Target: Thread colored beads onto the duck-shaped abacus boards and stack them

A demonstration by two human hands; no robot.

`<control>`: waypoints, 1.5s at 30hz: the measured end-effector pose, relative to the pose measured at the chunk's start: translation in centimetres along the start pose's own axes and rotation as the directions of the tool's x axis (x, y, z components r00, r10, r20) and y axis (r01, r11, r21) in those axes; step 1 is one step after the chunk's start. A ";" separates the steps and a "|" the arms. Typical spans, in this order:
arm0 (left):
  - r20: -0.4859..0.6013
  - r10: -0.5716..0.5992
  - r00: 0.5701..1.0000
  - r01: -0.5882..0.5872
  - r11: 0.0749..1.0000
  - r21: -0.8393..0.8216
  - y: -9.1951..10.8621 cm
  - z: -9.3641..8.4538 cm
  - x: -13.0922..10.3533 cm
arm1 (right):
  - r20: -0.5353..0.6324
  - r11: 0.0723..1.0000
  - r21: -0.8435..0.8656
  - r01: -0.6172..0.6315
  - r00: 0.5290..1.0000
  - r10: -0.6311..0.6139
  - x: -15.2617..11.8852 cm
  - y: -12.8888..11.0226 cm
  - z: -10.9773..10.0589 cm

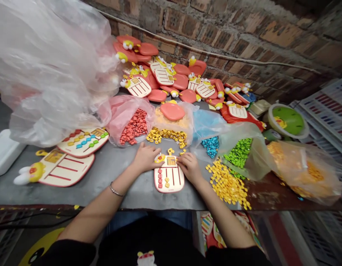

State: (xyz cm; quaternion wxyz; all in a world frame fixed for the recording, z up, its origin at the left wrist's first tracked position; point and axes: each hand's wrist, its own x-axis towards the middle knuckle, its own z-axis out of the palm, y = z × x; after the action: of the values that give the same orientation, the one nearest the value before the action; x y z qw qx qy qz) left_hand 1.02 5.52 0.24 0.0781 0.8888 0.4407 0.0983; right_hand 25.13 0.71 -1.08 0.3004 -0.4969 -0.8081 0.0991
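Observation:
In front of me a cream toy board (174, 186) with a red rim lies flat on the grey table. Red pieces fill its left slot, and a couple of yellow pieces (167, 182) sit in the slot beside it. My left hand (145, 158) grips the board's upper left edge, by the yellow-and-white animal head (159, 158). At the upper right edge, my right hand (189, 166) has its fingers bent and pressed together; whatever they hold is hidden. Small gold pieces (180, 138) lie just beyond the board.
Bags of red (134, 125), blue (210, 146) and green pieces (239, 152) stand behind. Loose yellow pieces (228, 183) spread at the right. Two boards (67, 171) lie left under plastic bags (54, 66). Red boards (180, 82) pile against the brick wall. A green bowl (288, 120) stands back right.

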 end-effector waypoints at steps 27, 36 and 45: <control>-0.010 -0.008 1.000 0.008 1.000 -0.004 0.1 0.4 0.0 | 0.123 0.919 0.394 0.001 0.991 -0.053 -1.1 -3.4 -0.7; 0.006 -0.006 1.000 0.006 1.000 -0.002 0.0 0.3 -0.1 | 0.075 0.998 0.043 -0.054 0.996 0.051 2.4 2.3 -0.9; 0.021 -0.007 1.000 0.007 1.000 0.019 0.1 0.4 0.0 | -0.010 0.996 0.087 0.021 1.000 -0.021 0.3 -0.6 -0.9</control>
State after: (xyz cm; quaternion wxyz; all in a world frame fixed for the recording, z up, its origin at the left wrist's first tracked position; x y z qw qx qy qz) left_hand 1.18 5.48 -0.09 0.0750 0.8890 0.4439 0.0844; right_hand 25.11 0.55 -0.01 0.3266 -0.4753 -0.8068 0.1287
